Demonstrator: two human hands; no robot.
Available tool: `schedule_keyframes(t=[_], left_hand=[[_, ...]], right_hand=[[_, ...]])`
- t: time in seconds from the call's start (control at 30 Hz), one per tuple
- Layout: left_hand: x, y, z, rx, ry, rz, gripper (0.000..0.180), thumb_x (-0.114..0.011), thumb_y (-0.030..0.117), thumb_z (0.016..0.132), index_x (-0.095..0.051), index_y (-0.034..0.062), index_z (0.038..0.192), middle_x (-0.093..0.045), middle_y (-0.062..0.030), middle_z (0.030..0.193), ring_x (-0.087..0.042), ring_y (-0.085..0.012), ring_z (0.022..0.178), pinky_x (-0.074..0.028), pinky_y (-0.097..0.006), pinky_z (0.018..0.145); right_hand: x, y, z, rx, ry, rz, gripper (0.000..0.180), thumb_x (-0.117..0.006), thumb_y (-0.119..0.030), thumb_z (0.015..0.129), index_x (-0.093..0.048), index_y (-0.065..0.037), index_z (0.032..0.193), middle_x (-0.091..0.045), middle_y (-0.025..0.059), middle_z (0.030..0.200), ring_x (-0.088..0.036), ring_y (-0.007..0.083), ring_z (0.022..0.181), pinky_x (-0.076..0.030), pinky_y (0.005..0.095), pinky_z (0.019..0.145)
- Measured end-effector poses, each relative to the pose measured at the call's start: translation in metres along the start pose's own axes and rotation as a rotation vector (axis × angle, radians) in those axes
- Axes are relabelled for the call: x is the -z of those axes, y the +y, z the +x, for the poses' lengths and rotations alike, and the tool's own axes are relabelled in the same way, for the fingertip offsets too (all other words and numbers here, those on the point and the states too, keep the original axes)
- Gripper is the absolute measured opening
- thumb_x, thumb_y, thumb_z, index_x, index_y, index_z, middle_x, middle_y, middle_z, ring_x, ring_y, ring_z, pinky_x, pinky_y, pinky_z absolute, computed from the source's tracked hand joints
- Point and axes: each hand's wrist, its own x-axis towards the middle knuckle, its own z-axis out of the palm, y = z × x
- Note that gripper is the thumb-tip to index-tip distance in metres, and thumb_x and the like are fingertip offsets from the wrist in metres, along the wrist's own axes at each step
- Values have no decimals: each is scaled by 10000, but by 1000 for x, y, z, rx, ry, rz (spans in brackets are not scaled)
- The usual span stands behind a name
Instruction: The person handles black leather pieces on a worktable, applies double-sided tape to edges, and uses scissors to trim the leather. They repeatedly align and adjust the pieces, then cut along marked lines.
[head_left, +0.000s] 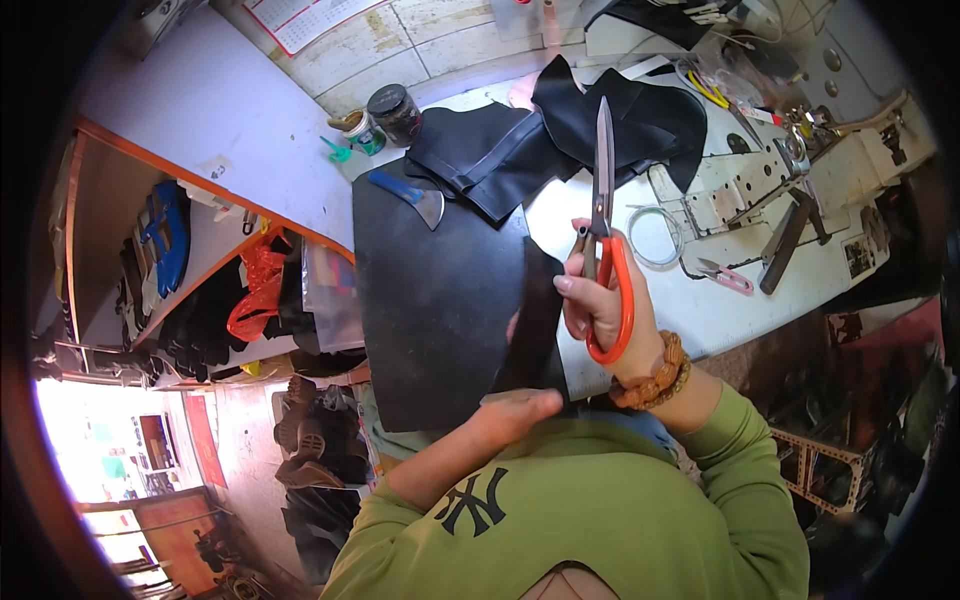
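Note:
My right hand (607,300) is wrapped round a pair of scissors (604,170) with orange-red handles, their blades together and pointing away from me. A short metal rod with a hollow round end (586,250) sticks up between the same fingers, beside the handle; its kind I cannot make out. With my left hand (515,412) I grip a long, narrow piece of black leather-like material (535,305) by its near end. It stands tilted above the black mat (430,300), and its far end reaches close to my right fingers. Most of my left fingers are hidden behind it.
Black cut pieces (480,155) lie at the back. A blue-handled knife with a broad blade (410,195) rests on the mat near two jars (395,112). To the right are a hammer (790,240), pink-handled thread snips (725,275), a wire coil (655,237) and a sewing machine (800,150).

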Motion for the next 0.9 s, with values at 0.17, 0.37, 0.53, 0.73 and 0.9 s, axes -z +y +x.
schedule_keyframes(t=[0.17, 0.37, 0.53, 0.73, 0.9], left_hand=[[29, 23, 2, -309, -38, -87, 1170, -859, 190, 707, -39, 107, 1538, -235, -158, 1535, -300, -272, 1394, -315, -432, 1095], [39, 49, 18, 19, 53, 382, 658, -763, 50, 788, -478, 21, 1381, -605, -84, 1233, -547, -162, 1154, -407, -292, 1008], [30, 50, 27, -72, 279, 90, 628, -725, -29, 799, -470, -1, 1372, -578, -82, 1258, -556, -136, 1125, -429, -271, 985], [39, 51, 37, -143, 382, 120, 611, -718, -41, 797, -480, 2, 1358, -571, -89, 1260, -552, -135, 1117, -432, -266, 976], [38, 57, 42, -187, 407, 193, 601, -719, -27, 801, -491, 8, 1355, -571, -77, 1260, -553, -127, 1106, -439, -262, 961]], right_hand=[[8, -20, 11, 14, -63, -59, 565, -628, 53, 824, -373, -45, 1319, -519, 19, 833, -467, 59, 473, -381, 190, 391], [-8, -1, 9, -24, -212, -118, 579, -681, -13, 836, -397, -72, 1337, -564, 8, 784, -490, 50, 496, -385, 183, 427], [9, 6, -14, -129, -119, -190, 439, -613, -110, 902, -418, -34, 1289, -590, 47, 752, -496, 74, 492, -402, 199, 453], [23, 20, -53, -416, -355, -244, 561, -636, -77, 863, -346, -34, 1342, -554, 101, 1090, -528, 122, 889, -465, 253, 779], [21, 17, -51, -336, -511, -378, 587, -656, -117, 862, -331, -39, 1344, -512, 88, 1110, -494, 129, 923, -445, 264, 855]])
